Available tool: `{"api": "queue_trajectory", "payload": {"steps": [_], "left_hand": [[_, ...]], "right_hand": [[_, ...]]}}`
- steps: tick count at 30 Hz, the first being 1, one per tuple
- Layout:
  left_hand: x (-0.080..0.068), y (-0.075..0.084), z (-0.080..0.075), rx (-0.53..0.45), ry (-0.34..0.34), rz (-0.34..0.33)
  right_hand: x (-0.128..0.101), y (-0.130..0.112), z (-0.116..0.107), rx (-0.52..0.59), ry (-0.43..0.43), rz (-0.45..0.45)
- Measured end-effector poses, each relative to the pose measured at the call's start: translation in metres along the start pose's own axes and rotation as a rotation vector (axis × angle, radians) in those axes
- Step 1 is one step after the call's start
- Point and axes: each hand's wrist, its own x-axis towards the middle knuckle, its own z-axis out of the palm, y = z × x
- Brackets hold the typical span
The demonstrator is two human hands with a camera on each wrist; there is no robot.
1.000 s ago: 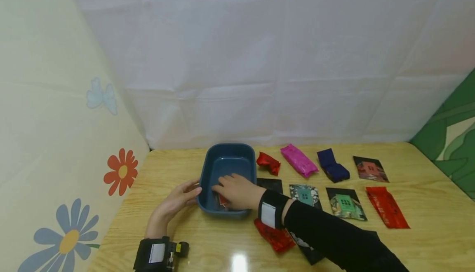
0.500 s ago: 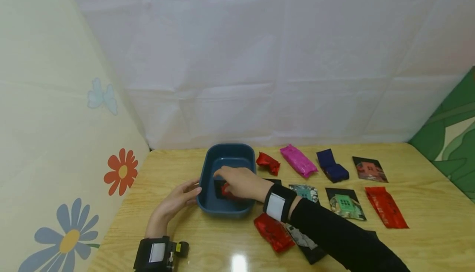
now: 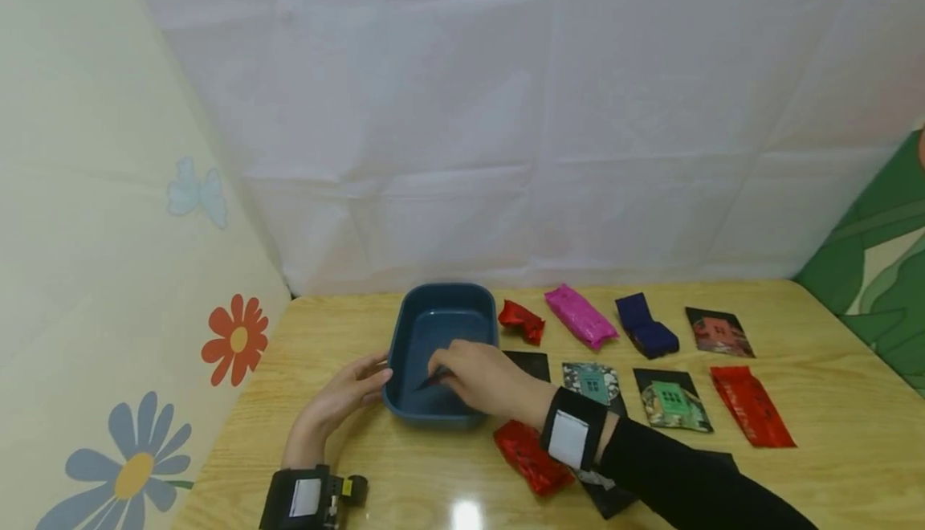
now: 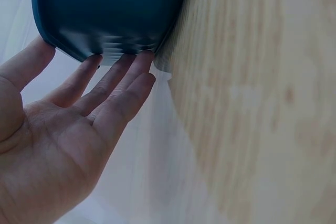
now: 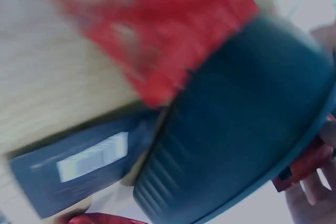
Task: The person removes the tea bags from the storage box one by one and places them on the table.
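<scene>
A dark blue tub stands on the wooden table. My left hand lies against its left wall with the fingers straight; in the left wrist view the fingertips touch the tub. My right hand reaches over the tub's near right side. It pinches a black-and-red packet, seen edge-on inside the tub. The right wrist view shows the tub's outer wall with that packet at the rim, between my fingers.
Right of the tub lie several packets: crumpled red, magenta, navy, dark printed ones and a flat red one. Another red packet and a black one lie under my right forearm. Walls close the left and back.
My right hand has lifted the black-and-red packet off the tub's floor and turned it edge-on, and the wrist has drawn back toward me. The left hand has stayed against the tub.
</scene>
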Motion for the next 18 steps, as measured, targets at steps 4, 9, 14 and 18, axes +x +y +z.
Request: {"api": "queue_trajectory", "payload": {"steps": [4,9,14,18], "left_hand": [[0.000,0.000,0.001,0.000,0.011,-0.006],[0.001,-0.001,0.000,-0.003,0.010,0.002],[0.000,-0.001,0.000,-0.012,-0.003,0.004],[0.000,-0.001,-0.001,-0.014,-0.008,0.000]], "right_hand": [[-0.018,-0.003,0.003,-0.120,0.050,-0.121],[-0.035,-0.002,0.000,-0.291,0.162,-0.288],[-0.049,-0.001,-0.011,-0.281,0.295,-0.393],[-0.063,0.002,-0.017,-0.268,0.333,-0.437]]}}
